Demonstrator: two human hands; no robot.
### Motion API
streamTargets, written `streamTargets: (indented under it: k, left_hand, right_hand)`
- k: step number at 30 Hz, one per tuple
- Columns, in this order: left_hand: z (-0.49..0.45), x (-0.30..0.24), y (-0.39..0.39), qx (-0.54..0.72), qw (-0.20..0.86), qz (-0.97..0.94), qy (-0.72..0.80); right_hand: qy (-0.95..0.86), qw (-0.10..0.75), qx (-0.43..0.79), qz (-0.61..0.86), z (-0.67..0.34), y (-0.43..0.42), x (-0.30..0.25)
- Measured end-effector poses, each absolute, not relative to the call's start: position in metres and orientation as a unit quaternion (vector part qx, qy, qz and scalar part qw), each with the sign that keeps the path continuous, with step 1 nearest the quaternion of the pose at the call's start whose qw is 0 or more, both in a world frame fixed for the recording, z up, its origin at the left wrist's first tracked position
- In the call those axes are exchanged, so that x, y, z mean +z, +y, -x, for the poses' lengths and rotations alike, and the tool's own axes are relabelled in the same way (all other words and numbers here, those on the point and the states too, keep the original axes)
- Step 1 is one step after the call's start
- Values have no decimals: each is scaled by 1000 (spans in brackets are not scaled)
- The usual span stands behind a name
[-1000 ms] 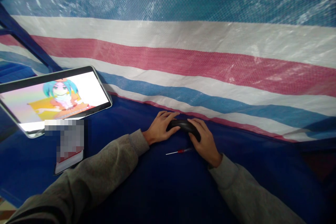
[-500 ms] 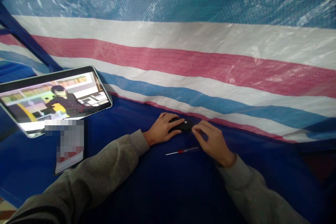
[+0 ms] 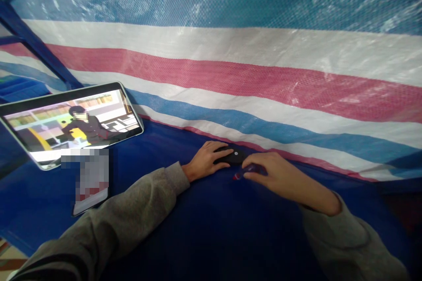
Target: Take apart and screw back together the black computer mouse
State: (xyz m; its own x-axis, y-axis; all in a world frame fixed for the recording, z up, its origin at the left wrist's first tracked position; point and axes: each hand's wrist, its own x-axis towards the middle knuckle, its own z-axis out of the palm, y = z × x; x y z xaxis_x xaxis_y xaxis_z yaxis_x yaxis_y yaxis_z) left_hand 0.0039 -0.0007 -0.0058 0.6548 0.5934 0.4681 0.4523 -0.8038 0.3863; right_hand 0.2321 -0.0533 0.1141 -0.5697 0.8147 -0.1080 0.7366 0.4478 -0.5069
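Observation:
A black computer mouse [image 3: 237,156] with a small pale round mark lies on the dark blue tabletop [image 3: 184,228], close to its far edge. My left hand [image 3: 208,160] is laid over the mouse's left end, thumb and fingers gripping it. Just right of the mouse, my right hand [image 3: 268,170] is closed around a screwdriver [image 3: 255,169] with a see-through handle and a red collar. The screwdriver's collar points down and to the left, a little in front of the mouse. Its metal shaft is too blurred to make out.
At the left, a tablet [image 3: 72,123] showing a cartoon picture leans tilted on the table. In front of it stands a partly pixelated phone [image 3: 92,197], near my left sleeve. A striped plastic sheet [image 3: 231,74] hangs along the table's back edge, and a blue frame bar [image 3: 42,48] slants at upper left.
My right hand has left the mouse's right end and picked the screwdriver up from the table. My left hand has stayed on the mouse. The whole view has shifted slightly.

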Motion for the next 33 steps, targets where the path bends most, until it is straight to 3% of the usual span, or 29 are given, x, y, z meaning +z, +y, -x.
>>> streamTargets:
  k: [4, 10, 17, 22, 33]
  left_hand:
    - [-5, -5, 0, 313, 111, -903, 274]
    - [-4, -4, -2, 301, 97, -912, 260]
    - [-4, -4, -3, 297, 94, -916, 254]
    - [-5, -3, -4, 301, 87, -916, 249]
    - [0, 8, -8, 395, 104, -881, 237]
  right_hand:
    - [-817, 142, 238, 506, -233, -36, 152]
    - [-832, 59, 180, 521, -231, -28, 141]
    - [-833, 62, 260, 484, -223, -32, 126]
    - [-815, 135, 298, 478, -225, -35, 131]
    - [-786, 315, 216, 485, -228, -43, 137]
